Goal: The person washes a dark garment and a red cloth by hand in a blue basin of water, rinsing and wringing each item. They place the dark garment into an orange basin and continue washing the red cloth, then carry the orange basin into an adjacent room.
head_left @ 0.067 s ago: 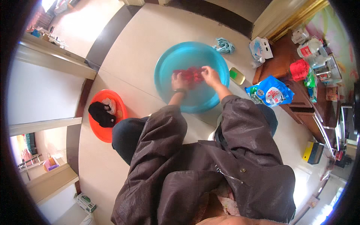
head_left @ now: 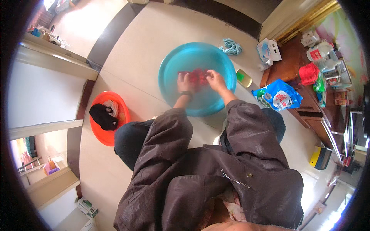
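Red cloth [head_left: 198,76] sits bunched in the middle of the turquoise basin [head_left: 169,65], left hand [head_left: 184,82] and right hand [head_left: 215,80] both clenched on it from either side, low enough to work it; an orange basin [head_left: 115,140] of dark clothes waits on the floor's left

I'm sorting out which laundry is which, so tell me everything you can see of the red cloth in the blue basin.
The red cloth is a small, bunched piece of fabric, bright red and crumpled, so its shape and kind cannot be told. It lies near the middle of the round blue basin, which stands on the pale floor. It looks wet, though water is hard to make out. The left hand holds it from one side and the right hand from the other, both closed on it and partly covering it.
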`<state>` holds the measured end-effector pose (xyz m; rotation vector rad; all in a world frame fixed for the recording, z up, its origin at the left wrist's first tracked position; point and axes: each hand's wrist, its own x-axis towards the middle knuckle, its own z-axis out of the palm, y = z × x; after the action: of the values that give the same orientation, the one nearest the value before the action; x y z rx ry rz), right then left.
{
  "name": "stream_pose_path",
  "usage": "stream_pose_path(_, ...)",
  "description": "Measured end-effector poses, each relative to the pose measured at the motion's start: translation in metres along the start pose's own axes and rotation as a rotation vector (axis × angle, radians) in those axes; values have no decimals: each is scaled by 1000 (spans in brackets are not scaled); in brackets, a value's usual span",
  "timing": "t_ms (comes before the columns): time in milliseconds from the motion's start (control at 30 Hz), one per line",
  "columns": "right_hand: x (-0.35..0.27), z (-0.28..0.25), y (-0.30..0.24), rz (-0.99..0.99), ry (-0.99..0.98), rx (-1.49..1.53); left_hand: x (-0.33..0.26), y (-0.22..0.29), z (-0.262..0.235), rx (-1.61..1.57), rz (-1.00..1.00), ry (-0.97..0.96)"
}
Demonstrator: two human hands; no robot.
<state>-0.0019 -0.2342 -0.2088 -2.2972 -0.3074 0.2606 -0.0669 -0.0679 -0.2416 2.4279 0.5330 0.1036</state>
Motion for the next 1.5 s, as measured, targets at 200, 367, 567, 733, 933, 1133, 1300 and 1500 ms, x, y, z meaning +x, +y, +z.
stream_pose_path(200, -5, 56, 22, -93, 57, -338, 14, -9, 43, 23, -135, -142)
stream_pose_path(367, 1, 84, 43, 63, -15, -278, 13, -22, 62, -25, -50, -192)
stream_pose_path(567, 11, 99, 62, 306, -231, -131, 24, -52, 102, -5, -269, -572)
stream_pose_path(733, 19, 137, 93, 603, -283, 419, 20, -30, 90, 160, 54, -485)
stream_pose_path(933, 38, 140, 114, 795, -88, 330, 13, 27, 45, -272, -274, -305)
stream_pose_path(1133, 35, 82, 68, 886, 70, 1225, 43, -11, 73, -1069, -520, -230)
stream_pose_path(1300, 34, 70, 61, 870, 18, 1624, 28, -29, 70, -1284, -703, 11)
stream_pose_path(1500, 17, 87, 83, 1114, 126, 1206, 17, -44, 75, -1161, -1105, -64)
